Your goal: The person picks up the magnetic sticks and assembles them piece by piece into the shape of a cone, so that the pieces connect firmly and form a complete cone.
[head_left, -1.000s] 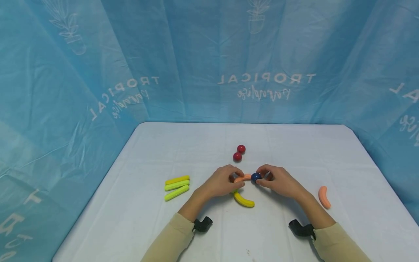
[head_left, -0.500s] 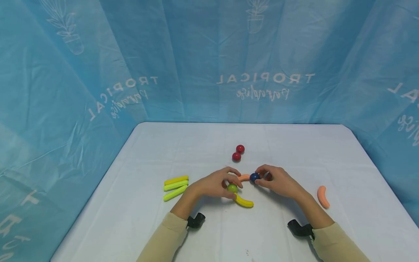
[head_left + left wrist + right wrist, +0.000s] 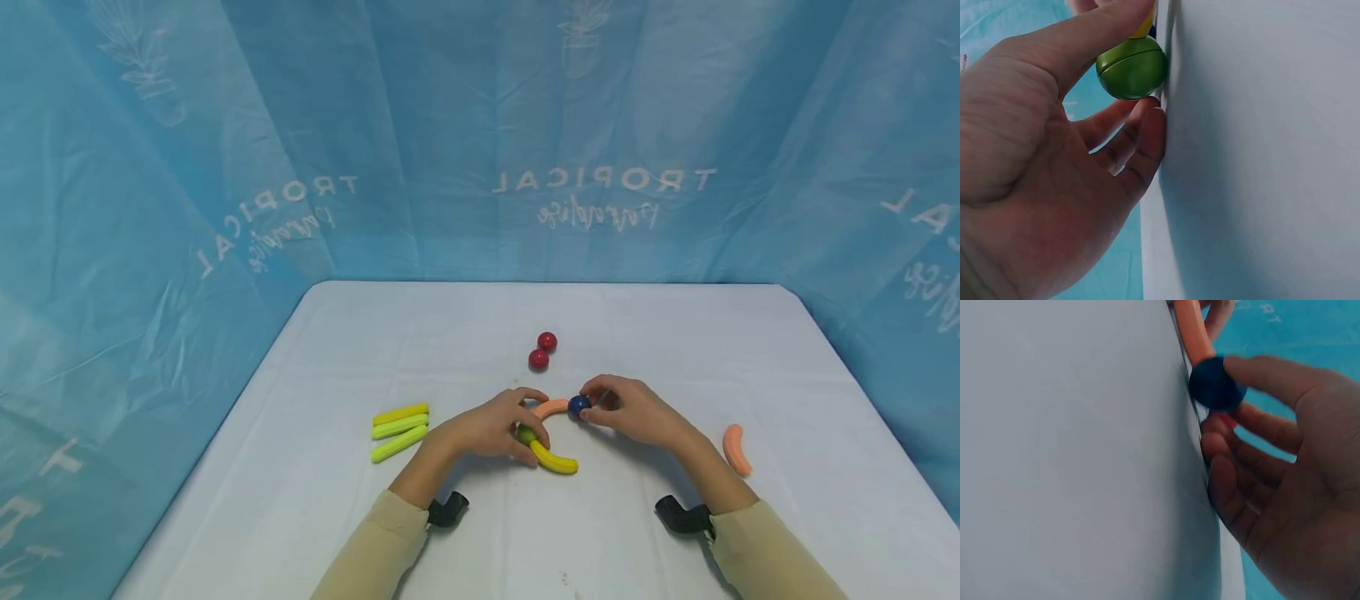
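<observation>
My left hand (image 3: 495,427) curls round a green ball (image 3: 1132,69). Its thumb lies along the end of a yellow curved stick (image 3: 555,460), while its index finger reaches the end of an orange curved stick (image 3: 553,407). The ball sits between those two sticks, partly covered by fingers in the head view. With thumb and index finger, my right hand (image 3: 636,408) pinches a dark blue ball (image 3: 578,406) at the orange stick's other end. Together the pieces form an arc that opens to the right on the white table (image 3: 600,533).
Two red balls (image 3: 538,359) lie behind the hands. Several yellow and lime sticks (image 3: 400,427) rest side by side at the left. A second orange curved stick (image 3: 737,451) lies near my right forearm. Blue curtains (image 3: 450,150) hang behind the table.
My left hand has left the orange stick, spread to show the green ball, then closed round that ball beside the yellow stick. My right hand keeps its pinch on the blue ball.
</observation>
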Demonstrator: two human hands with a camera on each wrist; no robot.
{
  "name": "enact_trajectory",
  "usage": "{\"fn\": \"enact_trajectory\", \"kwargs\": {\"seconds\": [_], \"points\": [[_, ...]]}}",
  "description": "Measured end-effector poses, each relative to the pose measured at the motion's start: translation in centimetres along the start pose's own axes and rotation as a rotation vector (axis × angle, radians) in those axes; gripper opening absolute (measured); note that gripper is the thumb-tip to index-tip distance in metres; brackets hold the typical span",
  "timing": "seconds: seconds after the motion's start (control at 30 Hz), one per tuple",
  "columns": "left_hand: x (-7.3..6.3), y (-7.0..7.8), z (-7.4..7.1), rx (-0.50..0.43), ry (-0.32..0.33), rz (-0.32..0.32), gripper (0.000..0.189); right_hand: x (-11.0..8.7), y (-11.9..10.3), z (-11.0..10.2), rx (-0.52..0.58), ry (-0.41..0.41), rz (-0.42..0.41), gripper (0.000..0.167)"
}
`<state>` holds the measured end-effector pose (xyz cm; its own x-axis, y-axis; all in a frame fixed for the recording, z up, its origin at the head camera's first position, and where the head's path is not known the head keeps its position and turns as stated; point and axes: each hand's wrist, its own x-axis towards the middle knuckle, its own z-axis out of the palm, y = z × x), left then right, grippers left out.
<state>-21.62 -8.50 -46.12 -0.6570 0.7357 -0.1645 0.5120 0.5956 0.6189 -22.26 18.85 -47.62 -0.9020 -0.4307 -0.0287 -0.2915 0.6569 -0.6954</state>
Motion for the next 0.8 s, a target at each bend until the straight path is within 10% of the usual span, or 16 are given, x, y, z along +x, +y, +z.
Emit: {"fn": "enact_trajectory", "kwargs": {"seconds": [0.8], "points": [[-0.7, -1.5, -0.5, -0.062, -0.004, 0.086, 0.023, 6.1, 0.4, -0.1, 0.143, 0.026, -0.001, 0.041]]}}
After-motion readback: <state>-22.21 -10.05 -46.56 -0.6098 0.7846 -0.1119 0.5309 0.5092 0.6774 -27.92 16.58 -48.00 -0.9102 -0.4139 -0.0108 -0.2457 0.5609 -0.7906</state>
